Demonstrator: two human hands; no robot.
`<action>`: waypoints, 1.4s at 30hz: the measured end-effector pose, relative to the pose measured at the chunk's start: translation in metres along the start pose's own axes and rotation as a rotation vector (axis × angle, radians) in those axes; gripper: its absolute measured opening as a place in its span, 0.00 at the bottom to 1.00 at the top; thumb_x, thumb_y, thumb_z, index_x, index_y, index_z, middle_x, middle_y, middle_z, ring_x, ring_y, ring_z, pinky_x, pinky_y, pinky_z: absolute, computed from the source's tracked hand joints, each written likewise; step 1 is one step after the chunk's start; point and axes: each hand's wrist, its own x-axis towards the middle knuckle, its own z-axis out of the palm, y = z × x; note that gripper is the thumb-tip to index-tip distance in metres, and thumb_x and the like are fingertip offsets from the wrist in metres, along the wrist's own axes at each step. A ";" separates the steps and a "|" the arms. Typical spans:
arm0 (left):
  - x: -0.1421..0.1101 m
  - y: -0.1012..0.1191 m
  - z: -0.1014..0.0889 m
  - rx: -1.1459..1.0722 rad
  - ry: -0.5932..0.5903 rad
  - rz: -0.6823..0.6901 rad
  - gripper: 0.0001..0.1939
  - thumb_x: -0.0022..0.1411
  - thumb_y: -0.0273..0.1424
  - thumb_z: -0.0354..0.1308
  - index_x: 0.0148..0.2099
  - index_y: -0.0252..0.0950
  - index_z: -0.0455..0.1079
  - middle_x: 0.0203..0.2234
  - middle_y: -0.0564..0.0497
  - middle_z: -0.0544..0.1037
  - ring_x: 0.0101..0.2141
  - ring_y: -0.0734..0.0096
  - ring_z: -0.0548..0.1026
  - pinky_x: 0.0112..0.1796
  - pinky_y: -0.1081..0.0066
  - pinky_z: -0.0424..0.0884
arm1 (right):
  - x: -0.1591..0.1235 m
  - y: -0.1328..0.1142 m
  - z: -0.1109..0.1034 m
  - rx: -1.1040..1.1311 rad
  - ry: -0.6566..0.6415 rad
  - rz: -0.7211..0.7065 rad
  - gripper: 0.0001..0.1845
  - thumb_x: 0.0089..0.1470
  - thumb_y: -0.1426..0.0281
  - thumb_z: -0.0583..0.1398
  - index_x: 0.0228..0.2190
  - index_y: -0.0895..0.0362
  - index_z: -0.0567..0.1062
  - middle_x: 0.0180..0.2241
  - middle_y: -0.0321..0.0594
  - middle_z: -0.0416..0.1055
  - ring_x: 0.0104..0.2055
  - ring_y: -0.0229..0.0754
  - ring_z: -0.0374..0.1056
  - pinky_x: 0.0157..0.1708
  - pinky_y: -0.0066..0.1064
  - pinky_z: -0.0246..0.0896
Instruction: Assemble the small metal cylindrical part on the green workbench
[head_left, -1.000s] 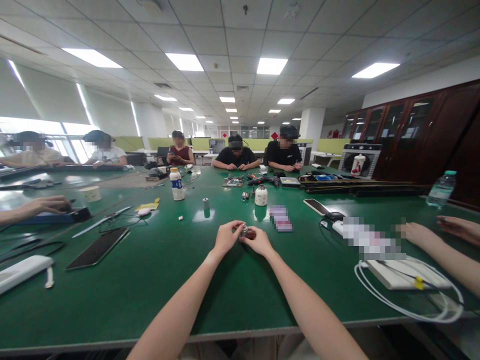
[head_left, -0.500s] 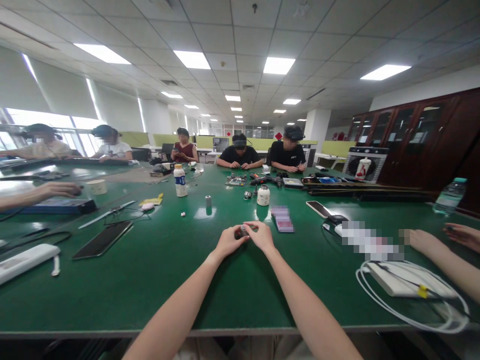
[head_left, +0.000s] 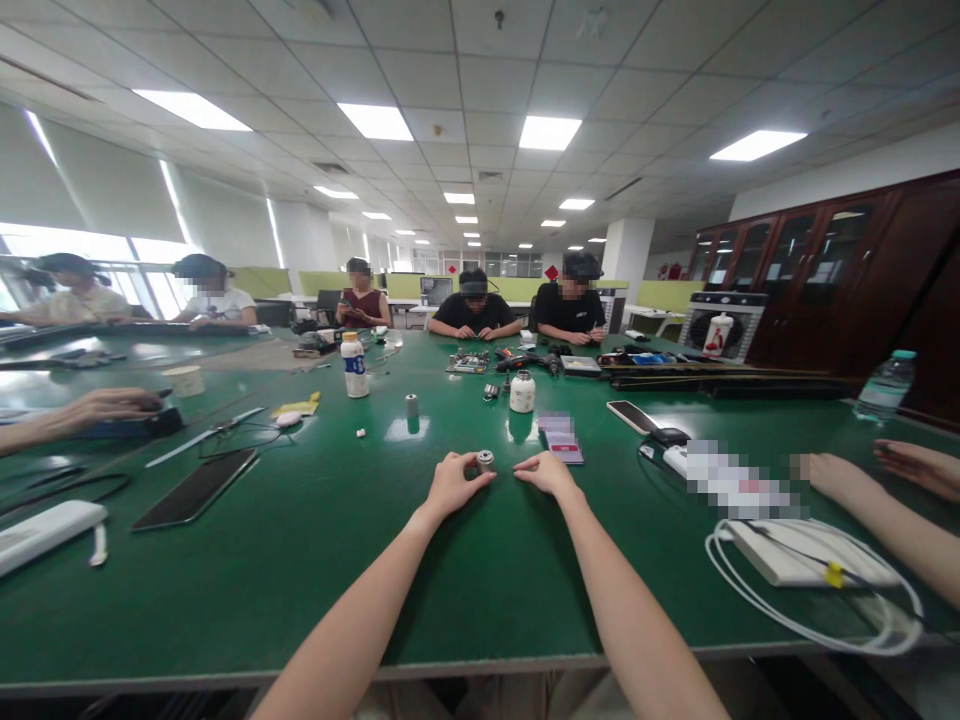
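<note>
My left hand (head_left: 455,484) grips a small metal cylinder (head_left: 485,461) between thumb and fingers, just above the green table (head_left: 480,590). The cylinder's round top, with rings and a darker centre, faces up towards me. A short gap separates it from my right hand (head_left: 551,474), whose fingers stretch towards it with the thumb slightly apart below, and nothing shows between them. A similar grey cylinder (head_left: 412,405) stands upright farther back. Beyond my right hand are a small white jar (head_left: 522,392) and a flat, partly blurred packet (head_left: 562,440).
A white bottle with a blue label (head_left: 355,365), a tablet (head_left: 196,488) and a yellow packet (head_left: 297,405) lie leftward. To the right are a phone (head_left: 631,417), a power strip (head_left: 679,458), a coiled white cable (head_left: 814,632) and a co-worker's hands (head_left: 844,480). Other people sit opposite.
My right hand has let go of the cylinder and moved off to the right. The cylinder stays in my left hand, its top now uncovered. The view has shifted slightly.
</note>
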 end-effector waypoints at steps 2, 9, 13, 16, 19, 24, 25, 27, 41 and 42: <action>0.000 -0.002 0.001 -0.024 0.016 -0.010 0.22 0.52 0.44 0.65 0.48 0.40 0.77 0.37 0.47 0.81 0.43 0.57 0.74 0.45 0.62 0.70 | -0.002 0.001 0.001 -0.018 0.029 0.009 0.12 0.38 0.68 0.71 0.31 0.49 0.83 0.23 0.35 0.78 0.29 0.44 0.74 0.35 0.31 0.66; 0.000 -0.005 0.002 -0.071 0.013 -0.021 0.22 0.52 0.43 0.65 0.47 0.39 0.77 0.37 0.47 0.82 0.41 0.59 0.76 0.43 0.63 0.71 | -0.003 -0.024 0.006 0.079 0.166 -0.074 0.05 0.49 0.68 0.66 0.30 0.51 0.83 0.31 0.39 0.80 0.35 0.44 0.75 0.38 0.31 0.67; 0.000 -0.004 0.003 -0.060 0.004 -0.012 0.21 0.53 0.42 0.64 0.48 0.39 0.76 0.37 0.48 0.82 0.41 0.59 0.76 0.43 0.63 0.71 | -0.007 -0.051 0.014 0.170 0.179 -0.252 0.12 0.57 0.66 0.59 0.39 0.52 0.82 0.37 0.39 0.79 0.35 0.42 0.73 0.38 0.31 0.67; 0.000 -0.004 0.003 -0.050 0.007 -0.004 0.20 0.53 0.41 0.64 0.47 0.40 0.76 0.37 0.49 0.82 0.41 0.59 0.76 0.43 0.64 0.70 | -0.012 -0.064 0.021 0.084 0.156 -0.296 0.12 0.59 0.66 0.58 0.39 0.51 0.82 0.38 0.40 0.79 0.38 0.43 0.73 0.42 0.31 0.66; 0.000 -0.003 0.003 -0.037 0.011 -0.008 0.19 0.53 0.40 0.64 0.47 0.41 0.77 0.37 0.49 0.82 0.41 0.59 0.76 0.43 0.64 0.70 | -0.015 -0.070 0.025 0.024 0.147 -0.322 0.12 0.60 0.68 0.57 0.38 0.50 0.81 0.40 0.40 0.78 0.43 0.44 0.72 0.46 0.32 0.63; 0.000 -0.001 0.003 -0.027 0.011 -0.012 0.18 0.52 0.39 0.64 0.46 0.41 0.76 0.36 0.49 0.82 0.42 0.58 0.75 0.43 0.63 0.69 | -0.014 -0.073 0.026 -0.047 0.167 -0.312 0.13 0.61 0.68 0.55 0.38 0.50 0.81 0.40 0.41 0.77 0.44 0.45 0.71 0.45 0.31 0.62; -0.001 0.000 0.003 -0.017 0.012 -0.021 0.19 0.52 0.39 0.64 0.47 0.41 0.76 0.36 0.49 0.81 0.42 0.58 0.75 0.43 0.63 0.69 | -0.014 -0.074 0.026 -0.068 0.166 -0.312 0.13 0.61 0.68 0.55 0.38 0.50 0.81 0.39 0.41 0.77 0.43 0.45 0.71 0.44 0.30 0.62; -0.002 0.003 0.003 0.002 0.012 -0.055 0.21 0.51 0.39 0.64 0.49 0.42 0.74 0.37 0.48 0.81 0.44 0.55 0.75 0.45 0.60 0.68 | -0.015 -0.075 0.025 -0.096 0.165 -0.317 0.13 0.61 0.68 0.56 0.37 0.50 0.81 0.39 0.41 0.77 0.43 0.45 0.71 0.43 0.30 0.61; 0.005 0.017 -0.006 -0.099 0.214 -0.106 0.14 0.59 0.41 0.58 0.44 0.42 0.75 0.44 0.49 0.79 0.49 0.55 0.69 0.51 0.55 0.63 | -0.009 -0.057 0.034 0.337 0.096 -0.053 0.16 0.61 0.67 0.52 0.43 0.54 0.78 0.33 0.38 0.79 0.37 0.41 0.75 0.39 0.29 0.67; 0.006 0.017 -0.004 -0.070 0.215 -0.095 0.12 0.58 0.41 0.60 0.41 0.42 0.77 0.43 0.50 0.79 0.50 0.55 0.69 0.52 0.55 0.62 | -0.007 -0.053 0.037 0.396 0.054 -0.056 0.15 0.58 0.70 0.55 0.44 0.55 0.77 0.33 0.38 0.79 0.36 0.41 0.75 0.39 0.29 0.68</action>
